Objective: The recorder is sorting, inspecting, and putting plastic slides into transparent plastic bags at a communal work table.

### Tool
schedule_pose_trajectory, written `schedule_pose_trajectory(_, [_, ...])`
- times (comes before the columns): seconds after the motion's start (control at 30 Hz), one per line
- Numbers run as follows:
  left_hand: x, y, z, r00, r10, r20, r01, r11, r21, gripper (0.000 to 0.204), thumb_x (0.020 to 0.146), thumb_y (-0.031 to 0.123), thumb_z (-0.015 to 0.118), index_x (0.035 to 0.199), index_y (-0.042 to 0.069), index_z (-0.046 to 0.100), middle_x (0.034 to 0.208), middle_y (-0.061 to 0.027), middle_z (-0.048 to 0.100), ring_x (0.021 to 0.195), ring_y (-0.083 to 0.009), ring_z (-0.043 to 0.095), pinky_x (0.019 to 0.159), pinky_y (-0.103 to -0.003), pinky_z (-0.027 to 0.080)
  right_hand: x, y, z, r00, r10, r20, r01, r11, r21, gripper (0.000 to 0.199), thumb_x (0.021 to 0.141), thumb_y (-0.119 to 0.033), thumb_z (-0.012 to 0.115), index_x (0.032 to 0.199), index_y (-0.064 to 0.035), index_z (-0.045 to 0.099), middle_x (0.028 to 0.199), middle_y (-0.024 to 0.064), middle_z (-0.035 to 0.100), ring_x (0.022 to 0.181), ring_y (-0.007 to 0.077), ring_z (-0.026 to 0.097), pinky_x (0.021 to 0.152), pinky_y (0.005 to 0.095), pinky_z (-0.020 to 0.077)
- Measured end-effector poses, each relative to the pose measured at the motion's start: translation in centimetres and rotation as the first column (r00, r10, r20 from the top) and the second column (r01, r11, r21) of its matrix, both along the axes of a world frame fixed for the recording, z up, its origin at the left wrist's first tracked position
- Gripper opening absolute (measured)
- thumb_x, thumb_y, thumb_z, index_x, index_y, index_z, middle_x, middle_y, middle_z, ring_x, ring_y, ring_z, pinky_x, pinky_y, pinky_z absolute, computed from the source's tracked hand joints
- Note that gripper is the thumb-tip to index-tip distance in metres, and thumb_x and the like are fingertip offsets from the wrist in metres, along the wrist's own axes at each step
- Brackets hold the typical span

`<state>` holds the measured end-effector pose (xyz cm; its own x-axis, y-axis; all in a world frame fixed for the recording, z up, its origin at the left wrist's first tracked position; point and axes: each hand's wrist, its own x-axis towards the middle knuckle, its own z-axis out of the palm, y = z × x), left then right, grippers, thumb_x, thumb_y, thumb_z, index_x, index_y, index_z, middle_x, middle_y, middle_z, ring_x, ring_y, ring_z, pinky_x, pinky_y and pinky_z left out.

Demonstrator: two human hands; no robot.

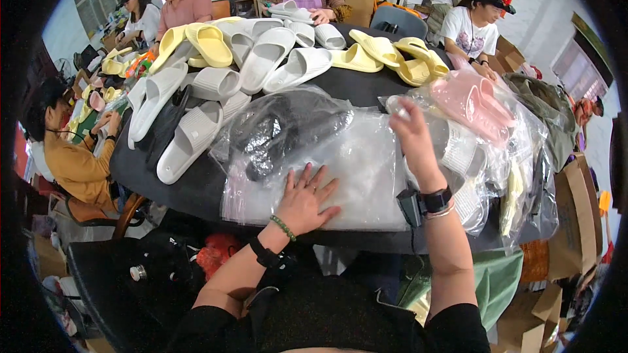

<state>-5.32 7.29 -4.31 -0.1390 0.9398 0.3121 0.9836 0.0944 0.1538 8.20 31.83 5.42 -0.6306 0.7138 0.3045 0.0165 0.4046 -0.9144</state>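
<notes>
My left hand [304, 201] lies flat with fingers spread on a stack of clear plastic bags [366, 170] at the table's near edge. My right hand [413, 134] is raised above the stack's right side, its fingers curled together near crinkled clear film; what they hold, if anything, I cannot make out. Just beyond my left hand, a black slipper [261, 147] shows through a clear bag. To the right of my right hand lie bagged slippers, a pink pair [474, 108] on top and a light grey slipper [461, 147] below.
Loose grey slippers [193, 140] and yellow slippers [356, 57] cover the far and left parts of the dark table [173, 204]. Several people sit or stand around it and at another table on the left. Cardboard boxes [575, 216] stand at the right.
</notes>
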Motion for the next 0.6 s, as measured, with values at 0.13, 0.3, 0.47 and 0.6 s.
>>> schedule_pose_trajectory(0.13, [-0.1, -0.2, 0.0, 1.0, 0.008, 0.022, -0.007, 0.999, -0.038, 0.063, 0.091, 0.06, 0.05, 0.143, 0.024, 0.048, 0.154, -0.015, 0.034, 0.142, -0.0419, 0.029, 0.113, -0.064, 0.014, -0.5, 0.6, -3.5, 0.94, 0.067, 0.334, -0.024, 0.991, -0.131, 0.067, 0.095, -0.029, 0.061, 0.145, -0.0001, 0.028, 0.135, 0.021, 0.049, 0.107, 0.0277, 0.063, 0.08, 0.0342, 0.054])
schedule_pose_trajectory(0.3, [0.0, -0.3, 0.6, 0.998, -0.001, 0.066, 0.003, 0.999, -0.032, 0.062, 0.09, 0.059, 0.052, 0.141, 0.023, 0.05, 0.154, -0.0148, 0.035, 0.14, -0.042, 0.03, 0.11, -0.065, 0.021, -3.3, 1.1, -3.6, 0.985, 0.057, 0.164, 0.041, 0.84, -0.541, 0.076, 0.095, -0.039, 0.06, 0.147, -0.0004, 0.022, 0.128, 0.0212, 0.054, 0.078, 0.0223, 0.069, 0.066, 0.0326, 0.0534])
schedule_pose_trajectory(0.47, [0.0, -0.3, 0.6, 1.0, -0.001, 0.017, 0.001, 1.0, 0.005, 0.06, 0.089, 0.056, 0.055, 0.138, 0.022, 0.053, 0.15, -0.0173, 0.039, 0.139, -0.0417, 0.033, 0.106, -0.062, 0.028, -6.9, 2.1, -4.9, 0.977, -0.018, 0.211, 0.113, 0.886, -0.45, 0.07, 0.092, -0.028, 0.065, 0.144, 0.0001, 0.027, 0.11, 0.018, 0.064, 0.071, 0.0212, 0.069, 0.061, 0.0309, 0.0526])
schedule_pose_trajectory(0.6, [0.3, 0.1, 0.8, 0.997, -0.011, 0.075, 0.014, 0.999, -0.038, 0.061, 0.09, 0.057, 0.054, 0.14, 0.023, 0.051, 0.153, -0.0142, 0.035, 0.139, -0.0406, 0.032, 0.109, -0.062, 0.025, -5.9, 3.5, -6.1, 0.987, -0.003, 0.159, 0.046, 0.963, -0.266, 0.055, 0.083, -0.007, 0.065, 0.132, 0.0012, 0.043, 0.085, 0.013, 0.069, 0.067, 0.0173, 0.068, 0.058, 0.0288, 0.0523])
